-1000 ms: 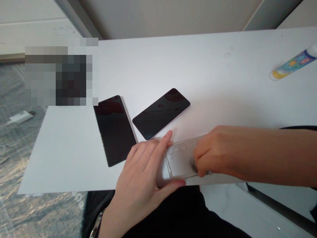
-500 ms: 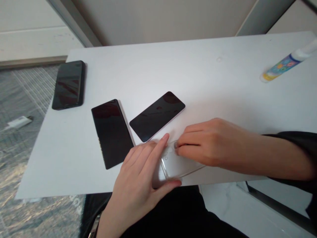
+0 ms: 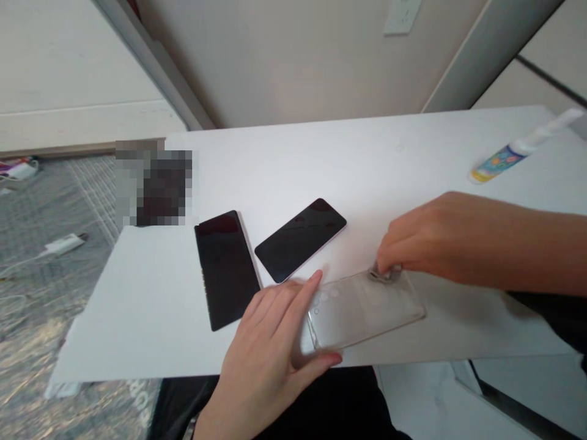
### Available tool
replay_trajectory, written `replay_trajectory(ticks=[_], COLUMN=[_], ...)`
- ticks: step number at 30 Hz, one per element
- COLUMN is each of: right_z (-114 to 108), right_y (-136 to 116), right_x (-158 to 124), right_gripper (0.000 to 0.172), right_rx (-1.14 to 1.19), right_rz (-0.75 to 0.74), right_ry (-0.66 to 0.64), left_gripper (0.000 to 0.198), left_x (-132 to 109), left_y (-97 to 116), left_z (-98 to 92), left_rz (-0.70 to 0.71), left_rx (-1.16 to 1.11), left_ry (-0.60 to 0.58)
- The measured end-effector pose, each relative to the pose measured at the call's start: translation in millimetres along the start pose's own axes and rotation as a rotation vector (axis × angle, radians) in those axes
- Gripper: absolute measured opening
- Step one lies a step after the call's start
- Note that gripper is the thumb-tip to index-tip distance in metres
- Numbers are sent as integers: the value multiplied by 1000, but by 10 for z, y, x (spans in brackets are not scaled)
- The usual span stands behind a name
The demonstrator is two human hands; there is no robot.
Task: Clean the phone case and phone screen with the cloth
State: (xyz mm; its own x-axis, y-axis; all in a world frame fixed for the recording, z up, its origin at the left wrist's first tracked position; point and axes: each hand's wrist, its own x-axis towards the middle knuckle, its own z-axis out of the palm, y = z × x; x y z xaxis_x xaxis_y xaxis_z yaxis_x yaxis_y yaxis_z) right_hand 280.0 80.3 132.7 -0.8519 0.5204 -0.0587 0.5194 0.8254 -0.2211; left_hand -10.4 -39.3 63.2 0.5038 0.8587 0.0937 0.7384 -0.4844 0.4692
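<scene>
Head view, clear phone case [image 3: 367, 311] at lower centre of the bench [image 3: 367, 159], left hand [image 3: 268, 348] with fingers gripping its left end, right hand [image 3: 444, 241] with fingers pinching a small grey scrap [image 3: 385, 275] on its upper edge, two black phones [image 3: 298, 239] just beside it to the left

A room in a home, by the look of it, is being shown: a white table [image 3: 367, 146] is spread under the left hand [image 3: 270, 342] and right hand [image 3: 449, 241], a wall socket [image 3: 402, 15] is seen beyond them, and a charger [image 3: 64, 244] is seen on a patterned floor mat [image 3: 59, 318] off to the left.
</scene>
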Motion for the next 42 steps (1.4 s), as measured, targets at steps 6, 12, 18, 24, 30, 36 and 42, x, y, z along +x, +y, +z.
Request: replay_trajectory(ticks=[6,12,18,24,30,36,42], right_z=[6,611,774,657,639,641,665], right_y=[435,304,247,288,362,374,385], right_x=[128,497,636,552,504,511,495], right_gripper=[42,58,67,53,84,66,83], right_rx=[-320,135,155,280,237,246,286], right_rz=[103,-79,-146,-44,-18,-14,37], right_ry=[262,314,270,251,230,236,268], left_gripper=[83,54,45,49,45,39,36], left_x=[1,16,-12,-44,-25,-29,-41], left_y=[3,11,43,16,-67,-30,-5], left_z=[-11,-49,-58,-13,81,79,100], left_rz=[39,115,125,88,63,56,110], left_rx=[28,51,85,53,176,228,242], left_ry=[-15,-25,-71,31,199,238,273])
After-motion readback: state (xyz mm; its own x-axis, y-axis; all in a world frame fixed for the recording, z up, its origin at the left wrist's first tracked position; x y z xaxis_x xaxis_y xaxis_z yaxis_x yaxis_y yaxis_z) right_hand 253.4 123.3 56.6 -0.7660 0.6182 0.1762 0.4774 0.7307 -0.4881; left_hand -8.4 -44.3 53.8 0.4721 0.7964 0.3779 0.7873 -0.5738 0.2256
